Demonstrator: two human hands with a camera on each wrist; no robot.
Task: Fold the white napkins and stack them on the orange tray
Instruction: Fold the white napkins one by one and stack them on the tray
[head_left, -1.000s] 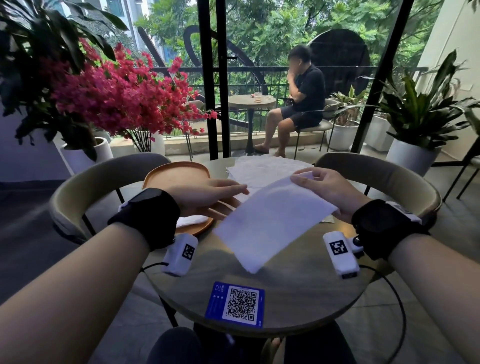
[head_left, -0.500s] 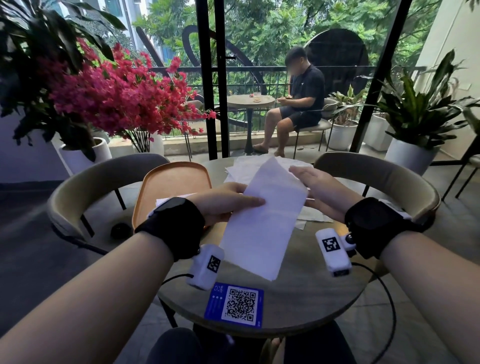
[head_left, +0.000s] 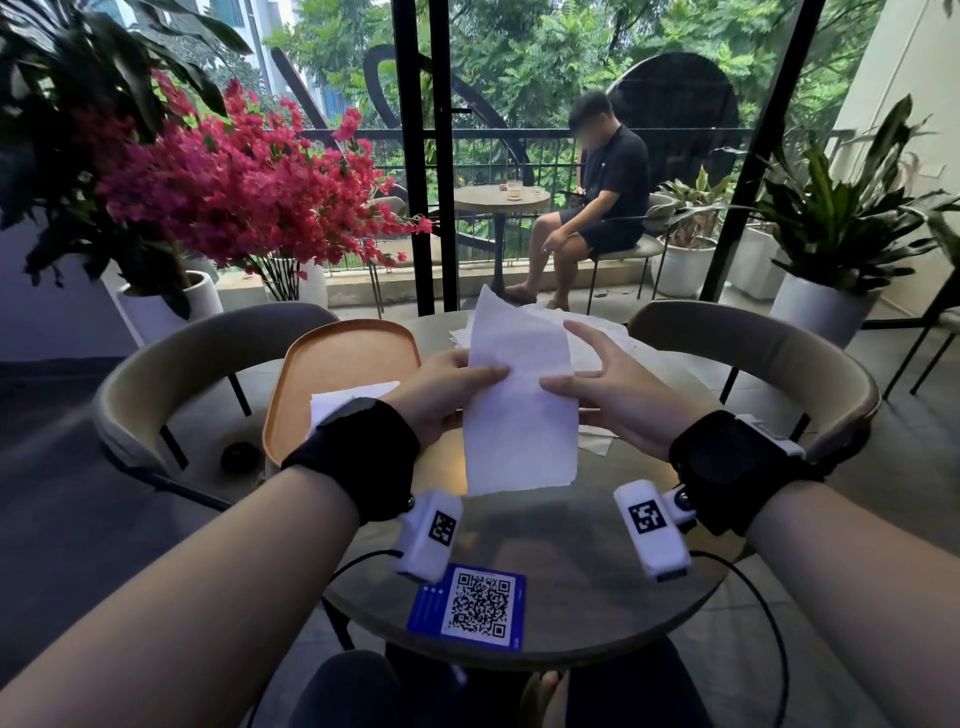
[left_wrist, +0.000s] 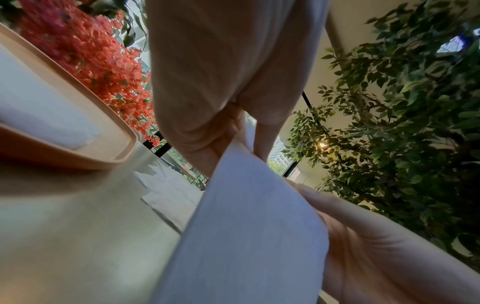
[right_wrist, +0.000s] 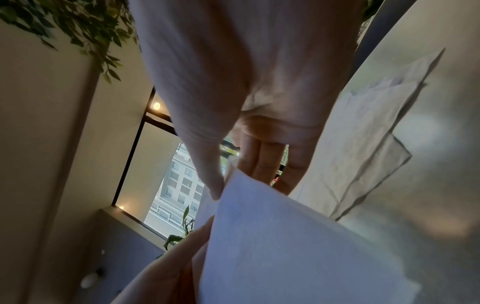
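Head view: left hand (head_left: 441, 400) and right hand (head_left: 623, 400) each pinch a half-folded white paper napkin (head_left: 519, 431). One folded napkin (head_left: 348, 397) lies on the rounded orange tray (head_left: 343, 353), and loose napkins (head_left: 592, 343) wait on the round surface (head_left: 545, 530).

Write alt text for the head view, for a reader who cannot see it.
Two hands hold a white napkin upright over a round table: the left hand pinches its left edge, the right hand its right edge, thumb in front. An orange tray bearing a folded napkin lies at left; loose napkins lie behind.
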